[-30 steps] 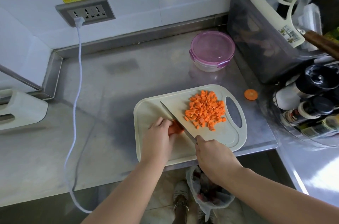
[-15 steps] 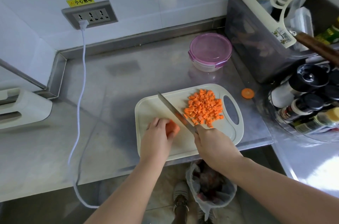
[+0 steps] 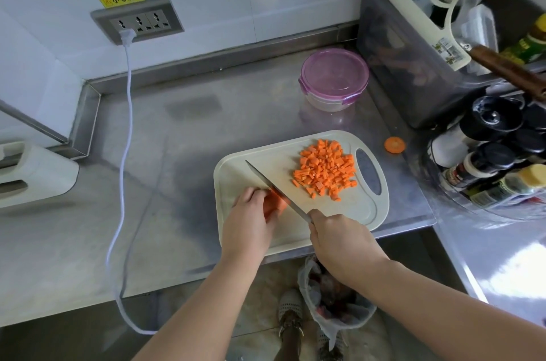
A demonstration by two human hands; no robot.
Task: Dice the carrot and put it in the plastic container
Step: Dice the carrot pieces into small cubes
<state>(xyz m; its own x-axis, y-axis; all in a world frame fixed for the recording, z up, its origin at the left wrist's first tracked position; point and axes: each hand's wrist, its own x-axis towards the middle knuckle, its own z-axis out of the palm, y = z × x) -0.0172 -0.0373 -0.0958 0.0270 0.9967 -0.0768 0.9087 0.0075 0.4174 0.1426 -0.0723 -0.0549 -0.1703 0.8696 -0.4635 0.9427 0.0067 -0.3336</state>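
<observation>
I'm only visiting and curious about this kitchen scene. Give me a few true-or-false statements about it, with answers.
1. The right hand holds the knife. True.
2. The container stands open. False: its purple lid is on.
3. The diced carrot lies in a pile on the board. True.
4. The left hand rests idle on the counter. False: it holds the uncut carrot piece on the board, next to the blade.
5. The round carrot slice lies on the board. False: it lies on the counter, to the right of the board.
</observation>
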